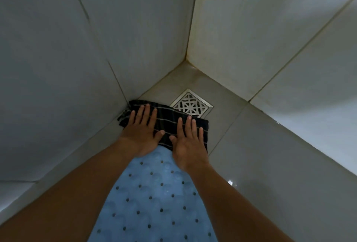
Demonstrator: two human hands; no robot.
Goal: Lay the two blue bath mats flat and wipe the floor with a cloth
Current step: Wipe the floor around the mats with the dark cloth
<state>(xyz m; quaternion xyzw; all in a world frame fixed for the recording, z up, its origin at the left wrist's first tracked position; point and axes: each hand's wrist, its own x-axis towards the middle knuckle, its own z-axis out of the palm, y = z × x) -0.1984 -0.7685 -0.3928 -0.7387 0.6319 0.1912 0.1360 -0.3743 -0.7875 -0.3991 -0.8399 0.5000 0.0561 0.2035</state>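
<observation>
Where two pale grey tiled walls (58,48) meet at 12 o'clock, the grey tiled floor (251,154) runs into a corner, grout lines discoloured along the joint. Wall tiles fill the frame from 9 through 3 o'clock; a glossy wet-looking patch of floor sits at 4 o'clock.

Light blue rubber bath mat (154,203) with rows of small round holes lies flat on the floor at 6 o'clock, between the two bare forearms. Its far edge is tucked under the near edge of the cloth. Only one mat in view.

Dark cloth with thin pale stripes (168,118) is spread on the floor at frame centre. Left edge bunched against the wall base at 9 o'clock of the cloth. Far right corner touches or slightly overlaps the drain.

Left hand (142,135) palm down on the left half of the cloth, fingers (146,114) straight and slightly spread, pressing flat, not gripping. Right hand (188,145) palm down on the right half, same pose, fingers (188,125) extended and a little apart. Thumbs point toward each other, close but not touching.

Square stainless steel floor drain grate (191,104) with a lattice pattern sits at 1 o'clock from the hands, just beyond the cloth.
</observation>
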